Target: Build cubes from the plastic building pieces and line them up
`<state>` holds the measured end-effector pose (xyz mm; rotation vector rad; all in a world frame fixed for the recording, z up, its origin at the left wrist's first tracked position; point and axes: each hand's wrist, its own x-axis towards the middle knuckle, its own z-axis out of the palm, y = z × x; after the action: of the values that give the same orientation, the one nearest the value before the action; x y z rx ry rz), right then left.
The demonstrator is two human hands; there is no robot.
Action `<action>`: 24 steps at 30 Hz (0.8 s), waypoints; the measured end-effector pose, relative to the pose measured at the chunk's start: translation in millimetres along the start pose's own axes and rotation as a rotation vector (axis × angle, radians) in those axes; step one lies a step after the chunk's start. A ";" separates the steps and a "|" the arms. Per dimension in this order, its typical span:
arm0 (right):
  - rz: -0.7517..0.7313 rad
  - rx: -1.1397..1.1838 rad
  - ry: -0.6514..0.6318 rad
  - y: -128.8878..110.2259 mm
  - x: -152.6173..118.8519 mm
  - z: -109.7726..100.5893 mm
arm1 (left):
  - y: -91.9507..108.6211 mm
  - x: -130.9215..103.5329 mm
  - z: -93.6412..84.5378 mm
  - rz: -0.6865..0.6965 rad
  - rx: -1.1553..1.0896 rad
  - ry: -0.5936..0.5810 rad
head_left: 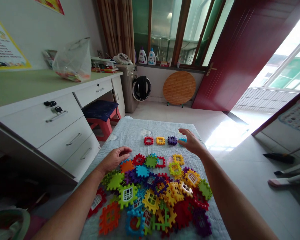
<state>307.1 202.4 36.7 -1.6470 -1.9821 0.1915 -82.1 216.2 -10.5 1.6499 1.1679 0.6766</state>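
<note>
On a light blue cloth-covered table, a row holds a red block [148, 140], a yellow block [160, 140], a purple block [172, 140] and a blue block [182, 139]. My right hand [191, 143] is at the blue block, partly covering it, with thumb and fingers apart around it. Whether it touches the block is unclear. My left hand [116, 159] hovers by the pile's left edge, fingers loosely bent and apart, with nothing visible in them. Nearest to it lies an orange block [126, 165]. The pile mixes interlocking plastic blocks, among them a green block [151, 161] and a white-windowed block [128, 195].
To the left stands a white desk [62, 130] with a plastic bag [73, 61] on top and a stool [101, 113] beneath. Farther back are a washing machine [128, 85], a round wooden board [179, 88] and a red door [230, 53]. Tiled floor surrounds the table.
</note>
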 end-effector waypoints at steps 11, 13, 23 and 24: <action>0.318 0.185 -0.085 35.5 -81.0 8.1 | 14.2 -4.6 -11.4 0.019 -0.022 0.053; 0.327 0.198 -0.078 36.6 -82.8 10.4 | 13.4 -3.9 -15.2 0.023 0.032 0.067; 0.283 0.141 -0.094 32.3 -83.2 13.0 | 18.6 -11.1 -32.1 -0.022 0.604 -0.147; 0.276 0.131 -0.092 32.6 -83.1 14.4 | 20.5 -12.1 -32.4 -0.033 0.627 -0.160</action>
<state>336.2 135.1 -16.3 -1.8484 -1.7584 0.4974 -106.2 216.2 21.7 2.1458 1.3675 0.1456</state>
